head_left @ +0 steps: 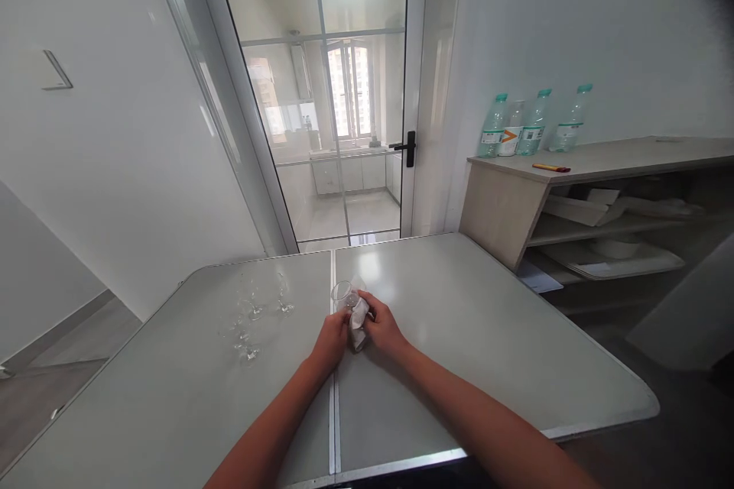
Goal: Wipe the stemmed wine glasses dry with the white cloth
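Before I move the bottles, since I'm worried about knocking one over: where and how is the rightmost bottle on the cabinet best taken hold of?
I'd wrap around the rightmost bottle at its label, coming from the right. It stands upright, its rounded body suits a wraparound grip, and the nearest other bottle is on its left.

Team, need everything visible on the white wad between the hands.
The white wad is small, crumpled and creased, soft-looking; cloth or paper tissue, can't tell which. It is bunched up, longer in the near-far direction, between the left hand and the right hand. Right fingers grip it. It sits by a clear glass, nearer the camera than the rim, just right of the table's seam strip. Whether its near end touches the tabletop is unclear.
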A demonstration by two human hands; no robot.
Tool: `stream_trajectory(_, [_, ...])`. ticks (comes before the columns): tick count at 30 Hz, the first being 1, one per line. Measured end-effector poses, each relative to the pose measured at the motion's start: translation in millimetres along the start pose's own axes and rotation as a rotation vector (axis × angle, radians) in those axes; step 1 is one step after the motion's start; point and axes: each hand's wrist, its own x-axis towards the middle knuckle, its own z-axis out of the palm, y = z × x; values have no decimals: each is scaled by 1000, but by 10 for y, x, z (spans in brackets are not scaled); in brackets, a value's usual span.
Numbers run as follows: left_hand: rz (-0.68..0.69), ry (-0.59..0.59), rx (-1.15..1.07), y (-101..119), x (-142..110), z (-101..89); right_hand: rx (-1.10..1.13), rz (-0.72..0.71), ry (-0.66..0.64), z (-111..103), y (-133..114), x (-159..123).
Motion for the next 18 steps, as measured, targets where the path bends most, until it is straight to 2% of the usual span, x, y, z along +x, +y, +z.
stream_trajectory(4, [36, -33, 68, -26, -30, -42, -71, 5, -81, -26, 3, 4])
stream_trajectory(8, [72, -136, 37, -32, -47, -82, 26, 84, -27, -72, 71, 52])
stream_trajectory(9, [69, -112, 21, -31, -40, -93, 55, 109, 0, -82, 95, 67])
stream_trajectory(11, [18, 61, -42, -36, -10, -114, 105, 152, 41, -84, 134, 90])
stream_trajectory(13, [-67, 255, -200, -53, 29, -123, 156, 196, 40, -51, 149, 93])
stream_trajectory(14, [-106, 289, -313, -65, 46, -121, 187, 224, 23, -22, 147, 85])
stream_trajectory(15, [-137, 267, -433, -79, 59, -114, 216, 253, -2, 11, 140, 73])
stream_trajectory(18, [-201, 90, -713, -114, 72, -85, 295, 324, -87, 102, 106, 21])
